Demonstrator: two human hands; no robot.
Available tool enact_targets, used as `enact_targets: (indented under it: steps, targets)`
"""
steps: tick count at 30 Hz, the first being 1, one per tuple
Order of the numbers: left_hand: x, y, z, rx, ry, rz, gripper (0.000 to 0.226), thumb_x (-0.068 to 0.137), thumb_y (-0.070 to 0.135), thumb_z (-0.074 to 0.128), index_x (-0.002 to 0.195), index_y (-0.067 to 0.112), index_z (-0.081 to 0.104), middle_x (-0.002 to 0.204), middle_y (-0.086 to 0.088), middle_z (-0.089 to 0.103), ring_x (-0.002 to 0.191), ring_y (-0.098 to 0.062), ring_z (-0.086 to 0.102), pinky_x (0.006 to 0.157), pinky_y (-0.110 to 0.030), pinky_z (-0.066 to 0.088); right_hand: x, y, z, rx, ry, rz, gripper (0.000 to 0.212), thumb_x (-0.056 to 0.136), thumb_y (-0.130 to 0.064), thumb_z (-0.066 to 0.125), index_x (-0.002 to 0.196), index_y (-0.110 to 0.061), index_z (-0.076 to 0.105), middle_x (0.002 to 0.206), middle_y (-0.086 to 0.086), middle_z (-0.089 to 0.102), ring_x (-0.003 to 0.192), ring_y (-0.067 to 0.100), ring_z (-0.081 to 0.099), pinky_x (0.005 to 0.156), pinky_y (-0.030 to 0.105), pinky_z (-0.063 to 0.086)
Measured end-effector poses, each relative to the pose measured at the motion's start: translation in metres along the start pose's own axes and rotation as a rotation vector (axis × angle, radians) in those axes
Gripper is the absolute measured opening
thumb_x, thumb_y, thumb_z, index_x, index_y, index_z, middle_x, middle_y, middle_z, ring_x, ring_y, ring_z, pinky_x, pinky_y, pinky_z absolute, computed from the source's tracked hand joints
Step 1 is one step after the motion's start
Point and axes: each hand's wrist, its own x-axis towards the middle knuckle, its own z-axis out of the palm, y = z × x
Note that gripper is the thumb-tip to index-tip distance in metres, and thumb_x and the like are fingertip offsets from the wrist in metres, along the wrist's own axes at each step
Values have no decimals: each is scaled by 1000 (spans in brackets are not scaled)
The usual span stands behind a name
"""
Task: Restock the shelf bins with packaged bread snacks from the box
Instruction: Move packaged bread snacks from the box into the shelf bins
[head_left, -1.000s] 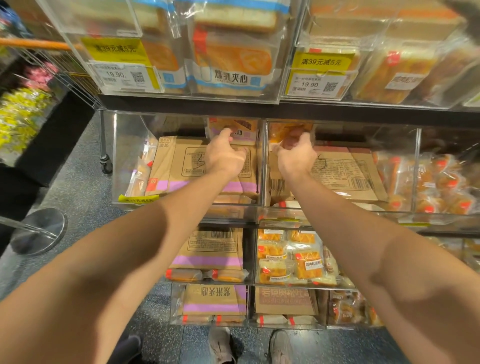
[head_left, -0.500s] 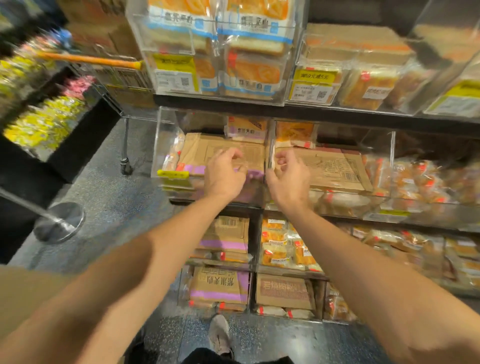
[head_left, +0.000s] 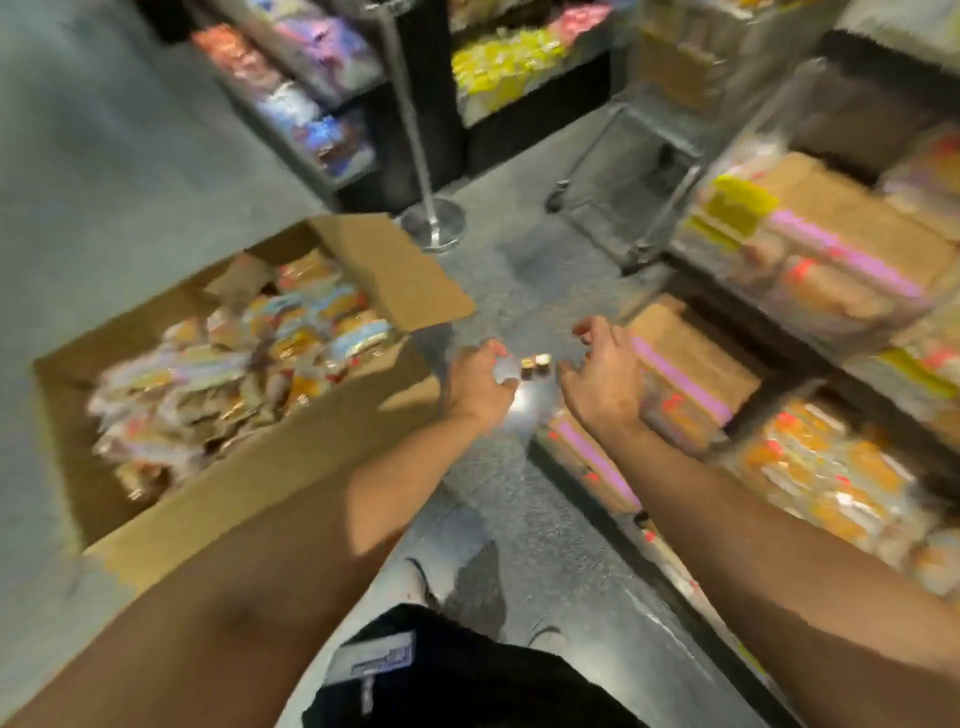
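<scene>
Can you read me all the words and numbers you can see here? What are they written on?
No words or numbers can be read; the picture is smeared by motion.
Yellow tag on the shelf bin: print too blurred to read.
Snack packets in the cardboard box: only smudged colours, no letters.
Brown packs with a pink stripe: print blurred.
Grey label on the dark clothing at the bottom: marks too blurred to read.
</scene>
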Motion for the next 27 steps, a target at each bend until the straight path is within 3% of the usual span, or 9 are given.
enact_targets:
  steps: [4,7,9,11,13,21,24,27]
  targets:
    - [-9,-105,-75,-43,17,-156,37,86,25,69,120,15,60,119,-12,62,112,-29,58,92,-31,45,-16,-76,100,18,-214,-81,37,76,-16,70,112,-12,59,110,14,61,104,35,58,88,40,46]
    - [-14,-176,-135,-43,86,-195,39,89,41,57,117,14,64,114,-11,66,106,-28,61,77,-27,40,-31,-138,174,8,-333,-110,39,79,-19,70,115,-13,60,113,12,59,103,35,58,84,40,47]
    - [-13,-221,-174,18,112,-258,34,92,31,62,122,15,62,115,-8,66,102,-29,63,71,-26,38,-36,-178,219,-31,-395,-131,43,82,-28,72,121,-16,59,119,10,57,105,32,58,83,38,49]
    - [-10,-265,-208,75,115,-288,45,89,26,65,132,17,56,122,-6,64,103,-29,62,75,-30,45,-39,-217,258,-52,-456,-156,43,85,-35,68,124,-22,57,126,7,56,110,30,57,84,37,51]
    - [-3,-303,-237,109,125,-301,49,89,26,64,136,18,53,128,-8,63,108,-31,61,83,-36,49,-37,-253,292,-55,-520,-169,39,88,-30,65,125,-22,56,126,7,55,113,30,55,85,38,49]
    - [51,-397,-303,133,141,-401,40,94,25,58,133,16,55,130,-10,60,115,-31,56,90,-38,48,-3,-336,399,-61,-705,-212,50,89,-24,67,137,-18,53,134,7,55,120,29,54,94,37,48]
    - [82,-418,-309,122,115,-422,39,98,27,55,134,14,54,134,-10,58,119,-30,55,93,-36,45,25,-345,435,-44,-758,-114,56,86,-27,74,137,-16,53,127,10,58,115,31,57,84,35,49]
    - [121,-435,-313,157,57,-421,43,97,25,57,139,18,50,140,-8,54,126,-29,51,97,-36,42,47,-340,464,-53,-824,-2,61,83,-26,78,136,-13,51,114,10,62,105,30,62,70,29,40]
